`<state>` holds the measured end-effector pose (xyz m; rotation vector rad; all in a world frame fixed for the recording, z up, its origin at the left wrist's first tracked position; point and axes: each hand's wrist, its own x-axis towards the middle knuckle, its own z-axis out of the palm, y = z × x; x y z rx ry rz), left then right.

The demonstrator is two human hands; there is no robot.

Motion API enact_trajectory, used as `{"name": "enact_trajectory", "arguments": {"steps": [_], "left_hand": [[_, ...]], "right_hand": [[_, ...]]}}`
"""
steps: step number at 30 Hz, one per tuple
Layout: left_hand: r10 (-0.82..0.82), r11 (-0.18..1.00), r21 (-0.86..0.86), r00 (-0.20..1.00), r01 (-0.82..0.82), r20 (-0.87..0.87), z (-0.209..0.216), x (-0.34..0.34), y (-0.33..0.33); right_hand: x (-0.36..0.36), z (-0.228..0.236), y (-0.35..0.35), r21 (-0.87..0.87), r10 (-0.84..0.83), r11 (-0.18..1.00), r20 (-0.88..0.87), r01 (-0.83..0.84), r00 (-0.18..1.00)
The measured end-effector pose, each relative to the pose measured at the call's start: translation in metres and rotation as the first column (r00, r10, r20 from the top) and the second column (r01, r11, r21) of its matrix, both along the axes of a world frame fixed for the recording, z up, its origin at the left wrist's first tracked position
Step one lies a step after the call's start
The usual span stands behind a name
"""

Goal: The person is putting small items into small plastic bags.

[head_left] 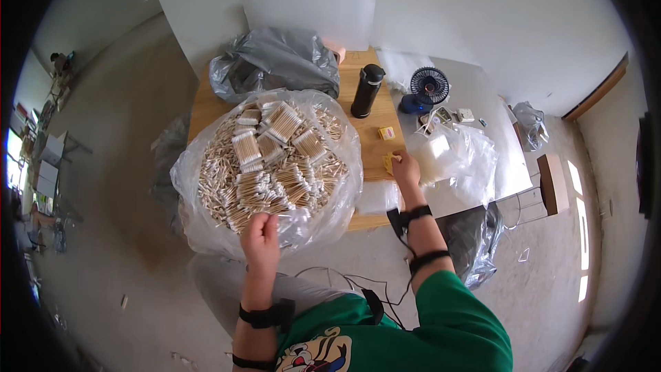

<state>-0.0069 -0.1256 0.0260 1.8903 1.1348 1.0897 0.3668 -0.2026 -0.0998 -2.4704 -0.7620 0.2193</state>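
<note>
wooden table (372, 156) under bagged cotton swabs (274, 155)

Pale wall (441, 21): behind wooden table (372, 155) | grey floor (124, 193): beneath and around wooden table | silvery-topped table (508, 165): just beside it, right | bright light patches (584, 244): well right of it | bright opening (14, 158): far left

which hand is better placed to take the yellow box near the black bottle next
Probably right: the right hand is close to the yellow box, though at another yellow item; the left hand is farther off, at the swab bag.
</note>
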Motion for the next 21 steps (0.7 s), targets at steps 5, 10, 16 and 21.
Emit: {"name": "enact_trajectory", "arguments": {"steps": [5,10,16,21], "left_hand": [[-0.139,0.990,-0.027,0.988,0.141,0.062,0.009,0.034,-0.018],[-0.279,0.950,-0.124,0.957,0.288,0.085,-0.006,0.058,-0.032],[-0.233,0.936,-0.251,0.969,0.245,0.080,-0.025,0.043,-0.026],[-0.088,0.955,-0.275,0.992,0.109,0.087,-0.025,0.017,-0.005]], "right_hand": [[-0.111,0.068,-0.040,0.666,0.324,0.746,-0.396,0.026,0.859],[-0.187,0.084,-0.062,0.756,0.647,0.601,-0.651,0.260,0.396],[-0.121,0.045,-0.078,0.607,0.197,0.744,-0.601,0.281,0.775],[-0.064,0.012,-0.076,0.390,-0.129,0.899,-0.199,0.199,0.971]]}}
